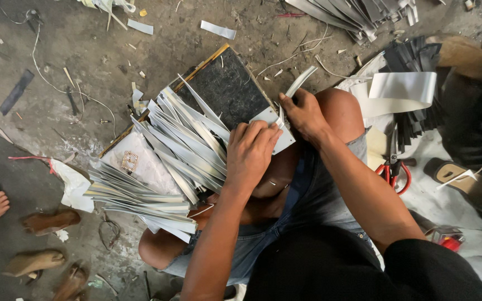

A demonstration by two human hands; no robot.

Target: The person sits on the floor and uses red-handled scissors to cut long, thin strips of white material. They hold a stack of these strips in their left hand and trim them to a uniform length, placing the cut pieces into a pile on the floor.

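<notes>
A dark board (227,89) rests on the seated person's knee and slopes to the floor (57,72), so the silver strips (179,150) fan out within reach. The left hand (250,150) presses the pile flat, fingers closed over it. The right hand (303,114) pinches one strip (299,79), curving upward.

Soft, even daylight, faint shadows, mild sheen on strips, sharp focus, edges slightly warped.

A floor-level craft workshop is shown: a dusty floor (57,61) littered with offcuts (217,29), silver strips (168,161) piled up, scissors (393,167) laid nearby.
</notes>
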